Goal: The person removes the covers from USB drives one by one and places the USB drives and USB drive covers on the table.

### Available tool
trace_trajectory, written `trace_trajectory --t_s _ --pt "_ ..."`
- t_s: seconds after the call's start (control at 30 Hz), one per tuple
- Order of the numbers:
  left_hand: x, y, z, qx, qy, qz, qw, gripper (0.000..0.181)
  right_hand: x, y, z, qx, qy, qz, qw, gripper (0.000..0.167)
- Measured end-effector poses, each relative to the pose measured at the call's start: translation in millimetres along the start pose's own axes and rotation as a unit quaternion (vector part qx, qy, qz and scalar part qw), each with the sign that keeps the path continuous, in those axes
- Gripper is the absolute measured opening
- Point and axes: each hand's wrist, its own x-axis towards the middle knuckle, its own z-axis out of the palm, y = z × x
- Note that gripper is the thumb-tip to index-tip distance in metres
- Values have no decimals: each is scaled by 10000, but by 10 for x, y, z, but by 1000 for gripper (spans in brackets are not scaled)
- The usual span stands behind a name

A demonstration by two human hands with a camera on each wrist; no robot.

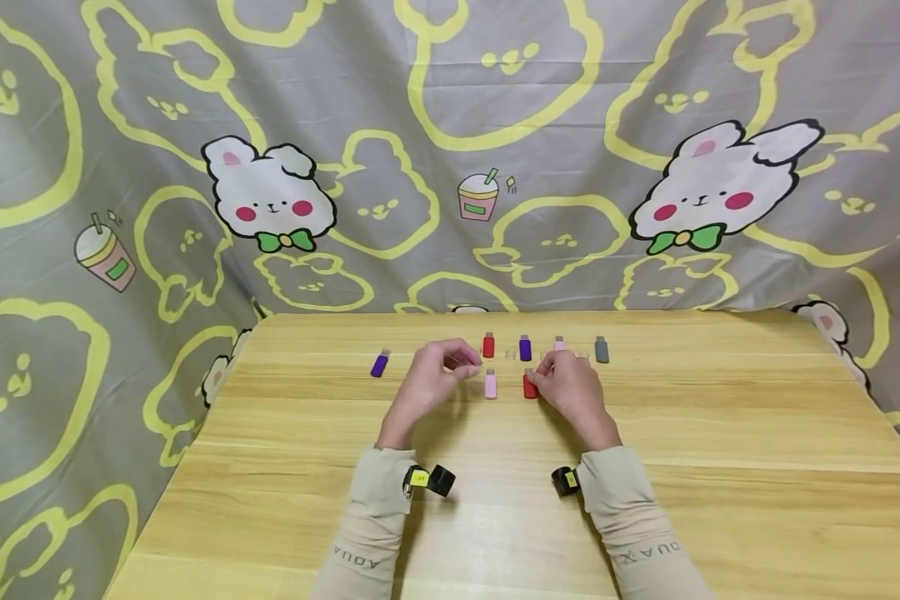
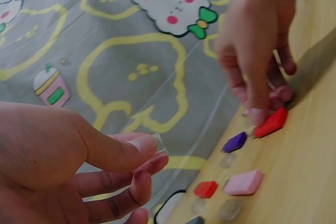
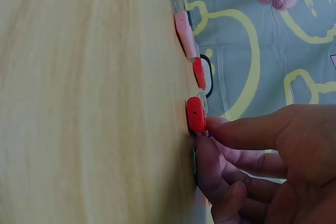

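Note:
My left hand (image 1: 433, 375) is raised above the table and pinches a small clear cap (image 2: 160, 146) between thumb and forefinger. With thumb and fingertips, my right hand (image 1: 572, 385) pinches a red USB stick (image 3: 196, 115) lying on the table. A pink USB stick (image 1: 491, 385) lies between the two hands. Behind them, a second red stick (image 1: 489, 345), a purple stick (image 1: 525, 348), another pink stick (image 1: 558, 342) partly hidden by the right hand, and a grey stick (image 1: 602, 350) form a row. Metal plugs point away from me.
Another purple USB stick (image 1: 379, 364) lies apart at the left, slightly tilted. Small clear caps (image 1: 510, 355) lie among the back row. A patterned grey curtain (image 1: 390, 167) hangs along the far edge of the wooden table (image 1: 720, 433). Each wrist carries a black camera.

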Motion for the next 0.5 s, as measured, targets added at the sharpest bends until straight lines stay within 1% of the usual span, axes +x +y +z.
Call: trace_trajectory --t_s 0.13,0.2,0.3,0.4,0.5 --pt "54 22 149 162 -139 -8 9998 7 -1 9 -20 -122 35 10 9999 21" --pt "83 28 233 172 -235 1 9996 9 0 17 -29 -181 41 15 9998 20" --pt "131 47 357 353 -358 30 9987 8 5 28 -52 -147 41 -14 9999 19" --pt "185 68 465 766 -424 213 9959 5 10 32 -98 71 41 -52 10000 17" --pt "231 87 545 1302 -498 415 9894 7 8 33 -175 364 5 -9 9993 18"
